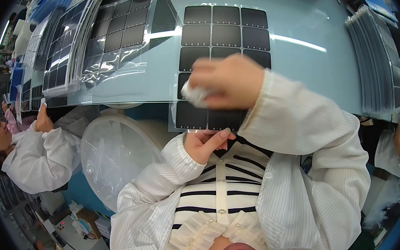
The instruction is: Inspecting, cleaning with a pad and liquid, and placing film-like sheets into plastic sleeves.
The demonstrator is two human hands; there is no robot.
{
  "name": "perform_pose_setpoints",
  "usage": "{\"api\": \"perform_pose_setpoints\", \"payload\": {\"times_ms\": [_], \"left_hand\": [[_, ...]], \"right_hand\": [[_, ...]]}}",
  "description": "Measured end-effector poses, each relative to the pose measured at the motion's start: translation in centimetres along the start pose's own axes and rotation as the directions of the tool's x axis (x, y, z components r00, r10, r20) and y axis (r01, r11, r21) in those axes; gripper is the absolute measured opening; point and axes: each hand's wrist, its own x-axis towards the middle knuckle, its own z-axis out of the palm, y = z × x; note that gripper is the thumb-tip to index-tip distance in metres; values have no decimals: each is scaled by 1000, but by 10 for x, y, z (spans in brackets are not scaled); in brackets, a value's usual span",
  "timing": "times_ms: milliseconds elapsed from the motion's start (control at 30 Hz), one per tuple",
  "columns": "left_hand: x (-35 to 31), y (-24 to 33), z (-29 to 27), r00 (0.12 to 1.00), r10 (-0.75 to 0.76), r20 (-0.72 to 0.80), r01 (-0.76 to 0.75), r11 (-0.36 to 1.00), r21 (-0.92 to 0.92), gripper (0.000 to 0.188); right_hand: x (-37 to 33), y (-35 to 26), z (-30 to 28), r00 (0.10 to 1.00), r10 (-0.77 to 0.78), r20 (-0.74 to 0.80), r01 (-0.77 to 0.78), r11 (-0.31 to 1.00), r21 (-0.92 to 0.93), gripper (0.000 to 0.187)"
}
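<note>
A clear sheet with rows of dark rectangular panels (225,35) lies on the glass-topped table in front of me, its near end reaching over the edge. My left hand (208,144) pinches this near edge, the thumb on top and the fingers underneath. Over the middle of the sheet is my right hand (230,82), slightly blurred and closed around a crumpled white wiping cloth (197,95). The hand and sleeve hide several of the panels. Whether the cloth presses on the sheet, I cannot tell.
Left of the sheet lie a partly filled panel sheet (123,23) and a stack of sheets (67,42). Another stack (374,64) stands at the right. A large bin with a clear liner (116,156) is below the table's left edge. A co-worker (40,154) sits at the left.
</note>
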Motion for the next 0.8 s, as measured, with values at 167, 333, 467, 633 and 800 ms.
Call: {"api": "perform_pose_setpoints", "payload": {"times_ms": [167, 333, 467, 633, 800], "left_hand": [[3, 4, 3, 996, -10, 84, 3, 997, 81, 30], [1, 3, 1, 1000, 6, 26, -7, 997, 74, 31], [0, 4, 2, 997, 46, 57, -52, 994, 98, 31], [2, 2, 5, 1000, 5, 14, -6, 994, 113, 31], [0, 4, 4, 1000, 29, 11, -30, 994, 106, 30]], "right_hand": [[-56, 75, -47, 763, 358, -539, -512, 843, -166, 30], [-46, -13, -3, 985, 93, -148, -105, 992, -75, 29], [-66, 27, -30, 832, 427, -354, -457, 890, 0, 29], [-79, 3, -25, 863, 397, -313, -424, 905, -22, 33], [-86, 11, -38, 863, 372, -342, -412, 910, -47, 30]]}}
